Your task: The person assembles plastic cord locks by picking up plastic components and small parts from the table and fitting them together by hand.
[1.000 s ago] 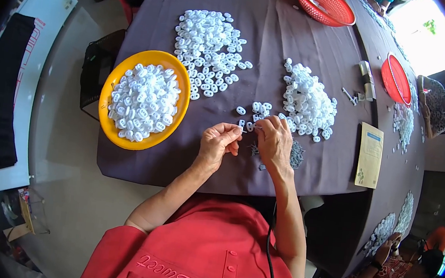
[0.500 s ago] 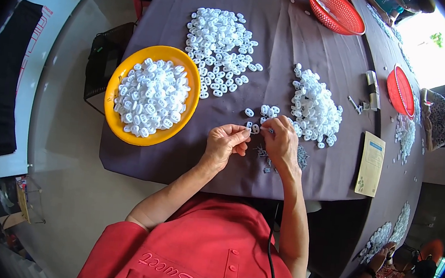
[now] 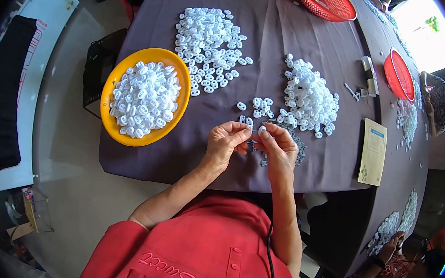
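My left hand (image 3: 226,143) is closed in a pinch at the near middle of the table, its fingertips by a small white piece (image 3: 249,121). What lies between thumb and finger there is too small to make out. Close beside it, my right hand (image 3: 280,147) pinches a white oval two-hole piece (image 3: 262,129) between thumb and forefinger. Just beyond the hands lie several loose white pieces (image 3: 262,106). A heap of small grey parts (image 3: 300,151) is partly hidden behind my right hand. A larger pile of white pieces (image 3: 312,99) lies beyond it.
At left, a yellow bowl (image 3: 185,95) is heaped with white pieces; another pile (image 3: 208,38) lies beyond it. A tan packet (image 3: 373,152) and red baskets (image 3: 335,15) are on the right and far side. Another person's hands (image 3: 391,249) work at the lower right.
My right hand has drawn back from the loose white pieces toward me, with a white piece now showing in its fingertips. My left hand keeps its pinch. The view has shifted slightly.
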Available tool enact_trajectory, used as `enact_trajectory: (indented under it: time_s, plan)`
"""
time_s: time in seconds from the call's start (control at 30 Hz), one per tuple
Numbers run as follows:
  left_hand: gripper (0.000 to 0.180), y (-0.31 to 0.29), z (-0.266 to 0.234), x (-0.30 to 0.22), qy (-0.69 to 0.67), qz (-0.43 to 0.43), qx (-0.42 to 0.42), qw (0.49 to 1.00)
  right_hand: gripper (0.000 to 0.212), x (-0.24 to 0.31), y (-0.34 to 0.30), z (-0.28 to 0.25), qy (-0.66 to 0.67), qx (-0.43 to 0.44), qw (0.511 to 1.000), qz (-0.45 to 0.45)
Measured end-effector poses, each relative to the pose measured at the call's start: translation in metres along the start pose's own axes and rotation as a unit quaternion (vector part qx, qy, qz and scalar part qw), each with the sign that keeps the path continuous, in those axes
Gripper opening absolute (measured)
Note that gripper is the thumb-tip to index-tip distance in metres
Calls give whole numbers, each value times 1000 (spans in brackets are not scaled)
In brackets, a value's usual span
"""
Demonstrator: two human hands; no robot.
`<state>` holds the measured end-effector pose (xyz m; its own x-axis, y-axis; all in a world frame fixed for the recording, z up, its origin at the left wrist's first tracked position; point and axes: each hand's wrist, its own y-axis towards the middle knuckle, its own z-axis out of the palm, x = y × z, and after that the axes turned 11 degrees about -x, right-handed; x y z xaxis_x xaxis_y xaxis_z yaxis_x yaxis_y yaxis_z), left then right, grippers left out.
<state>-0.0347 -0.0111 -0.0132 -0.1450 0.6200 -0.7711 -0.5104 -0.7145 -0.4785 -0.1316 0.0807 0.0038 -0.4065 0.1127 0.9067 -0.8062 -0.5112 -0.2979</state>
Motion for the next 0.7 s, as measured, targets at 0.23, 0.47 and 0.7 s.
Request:
enact_trajectory:
  time_s: [0.23, 0.47, 0.7]
  plan:
    - [13, -5, 4, 0, 25, 48, -1, 999, 15, 0, -2, 1, 5, 6, 1000, -21]
    - [12, -7, 5, 0, 30, 56, -3, 998, 14, 0, -5, 1, -1, -3, 1000, -29]
    - [14, -8, 3, 1, 27, 54, -6, 998, 14, -3, -6, 1, 7, -5, 1000, -26]
